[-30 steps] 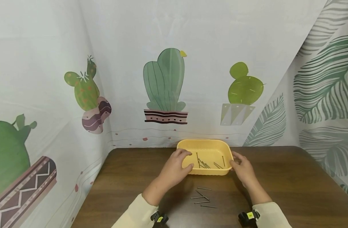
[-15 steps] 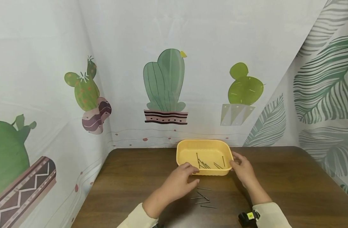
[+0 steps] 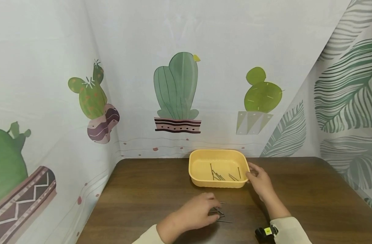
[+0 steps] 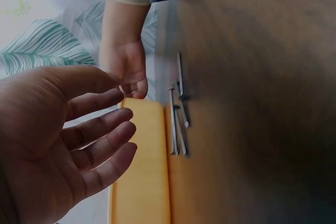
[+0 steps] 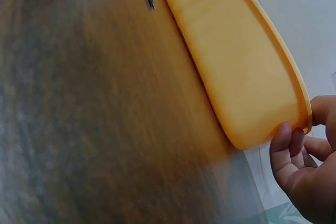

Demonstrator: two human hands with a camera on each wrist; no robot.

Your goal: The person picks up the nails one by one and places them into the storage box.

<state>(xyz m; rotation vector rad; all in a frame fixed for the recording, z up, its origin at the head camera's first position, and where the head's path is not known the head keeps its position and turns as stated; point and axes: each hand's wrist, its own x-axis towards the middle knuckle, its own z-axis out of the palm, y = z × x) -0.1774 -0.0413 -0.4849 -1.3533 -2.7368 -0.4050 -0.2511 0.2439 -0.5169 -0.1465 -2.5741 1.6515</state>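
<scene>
My left hand (image 3: 199, 210) hovers low over several loose nails (image 3: 224, 221) on the table, its fingers loosely bent and partly hiding them. The left wrist view shows nothing in that hand's fingers (image 4: 113, 142), with the nails (image 4: 178, 114) lying beyond them. A yellow plastic tray (image 3: 218, 184) stands at the back of the table with several nails (image 3: 216, 175) inside. My right hand (image 3: 260, 183) grips the tray's right end; the right wrist view shows its fingers (image 5: 282, 142) against the tray's corner (image 5: 252, 137).
The dark brown wooden table (image 3: 143, 189) reaches back to a white cloth backdrop (image 3: 131, 84) printed with cacti and leaves. The tray stands close to this cloth. A black wrist device (image 3: 265, 232) sits at the right sleeve.
My left hand has left the tray's front left side and come down toward the front, over the loose nails. The right hand and tray have stayed put.
</scene>
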